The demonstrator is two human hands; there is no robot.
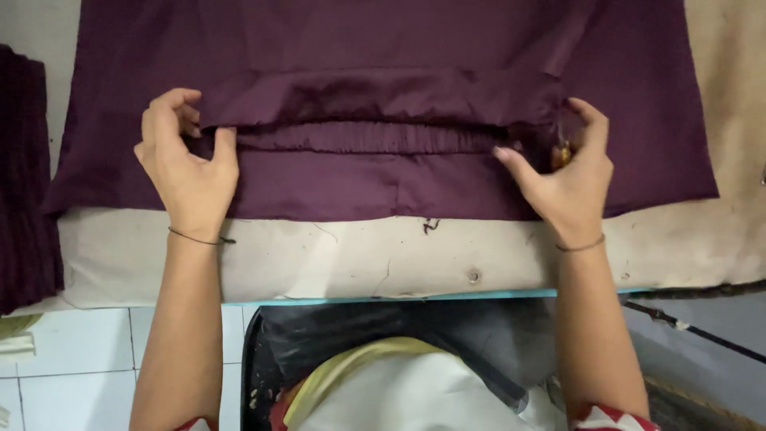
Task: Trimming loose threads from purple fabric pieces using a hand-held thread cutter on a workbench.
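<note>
A dark purple garment [383, 56] lies spread flat on a padded beige table [359, 259]. Its gathered elastic waistband [367, 137] runs across the middle, under a folded flap of the same cloth. My left hand [187, 156] pinches the left end of the fold, thumb under the edge. At the right end of the waistband my right hand [570, 168] grips the cloth, and something small and golden shows between its fingers.
A stack of dark purple cloth [28, 175] sits at the table's left edge. Below the table's front edge are white floor tiles [80, 359] and a dark bin [383, 351] holding yellow and white cloth. A thin dark rod [694, 327] crosses at lower right.
</note>
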